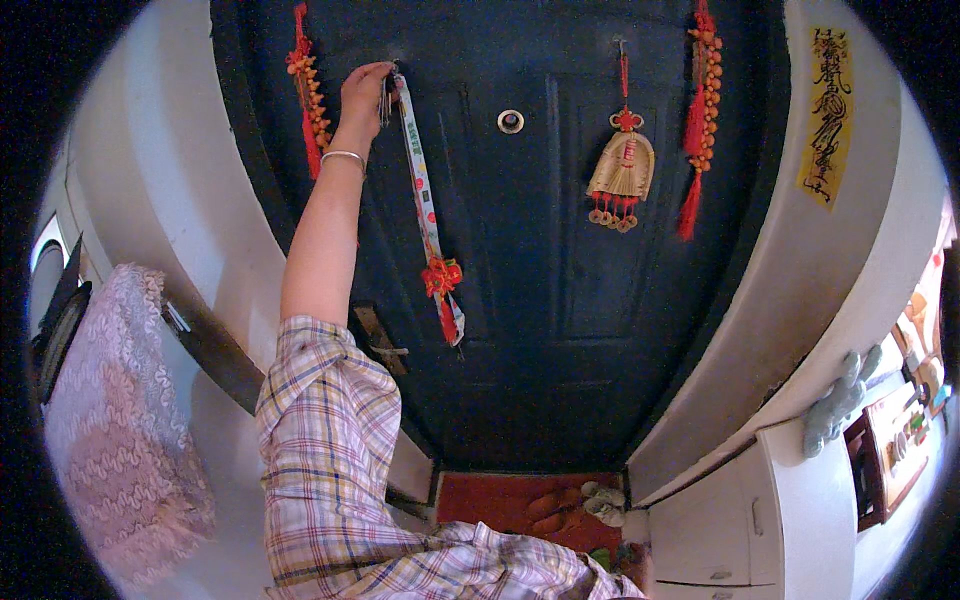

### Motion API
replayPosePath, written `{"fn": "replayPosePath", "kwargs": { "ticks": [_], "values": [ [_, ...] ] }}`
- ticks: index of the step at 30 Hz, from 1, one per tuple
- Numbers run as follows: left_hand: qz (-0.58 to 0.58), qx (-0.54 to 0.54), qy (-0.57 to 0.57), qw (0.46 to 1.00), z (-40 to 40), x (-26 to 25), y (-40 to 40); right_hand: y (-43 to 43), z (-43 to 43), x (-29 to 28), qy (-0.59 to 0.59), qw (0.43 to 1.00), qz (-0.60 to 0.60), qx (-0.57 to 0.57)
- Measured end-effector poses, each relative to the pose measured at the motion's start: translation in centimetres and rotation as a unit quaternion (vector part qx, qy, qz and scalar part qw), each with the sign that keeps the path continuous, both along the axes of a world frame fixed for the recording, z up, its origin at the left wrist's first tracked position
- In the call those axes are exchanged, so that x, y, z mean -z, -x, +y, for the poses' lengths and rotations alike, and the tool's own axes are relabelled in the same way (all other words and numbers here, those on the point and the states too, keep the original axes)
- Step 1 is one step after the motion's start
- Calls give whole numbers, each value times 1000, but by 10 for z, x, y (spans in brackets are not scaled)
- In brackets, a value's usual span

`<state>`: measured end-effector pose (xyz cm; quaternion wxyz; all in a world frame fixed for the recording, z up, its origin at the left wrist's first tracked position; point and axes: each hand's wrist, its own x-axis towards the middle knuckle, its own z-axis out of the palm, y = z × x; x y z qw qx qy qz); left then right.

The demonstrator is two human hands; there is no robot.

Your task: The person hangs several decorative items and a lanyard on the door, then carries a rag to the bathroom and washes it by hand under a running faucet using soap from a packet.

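My left hand [365,94], with a bangle at the wrist, is raised to the dark door [517,300]. Its fingers pinch the metal top end of a printed lanyard [420,180], close to a small hook. Thin metal pieces, perhaps keys, hang beside the fingertips. Down the door runs the lanyard, with a red knotted ornament [442,277] near its lower end. My right sleeve reaches to the bottom edge, where my right hand [639,566] seems to show only as a dim, blurred patch; its fingers cannot be made out.
A woven ornament [622,169] and red strings of beads [703,105] hang around the peephole [511,121]. A door handle [379,337] is beside my left sleeve. Shoes [602,502] lie on the red mat [487,499]. White cabinets [705,517] stand right, a lace-covered object [127,450] left.
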<state>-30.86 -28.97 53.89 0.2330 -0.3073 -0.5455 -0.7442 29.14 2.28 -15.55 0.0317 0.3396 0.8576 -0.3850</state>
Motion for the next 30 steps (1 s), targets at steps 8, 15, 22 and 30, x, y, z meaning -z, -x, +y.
{"fn": "replayPosePath", "kwargs": {
  "ticks": [8,15,22,30],
  "values": [
    [78,-226,31,970,11,8,1,3,10,46,-40,986,158,-15],
    [158,-434,109,880,8,-8,2,17,15,72,-17,1000,-5,-3],
    [148,-479,178,847,-13,-3,8,1,-4,33,5,997,74,-18],
    [116,-295,146,937,-6,-5,17,-4,8,34,-1,999,47,4]
  ]
}}
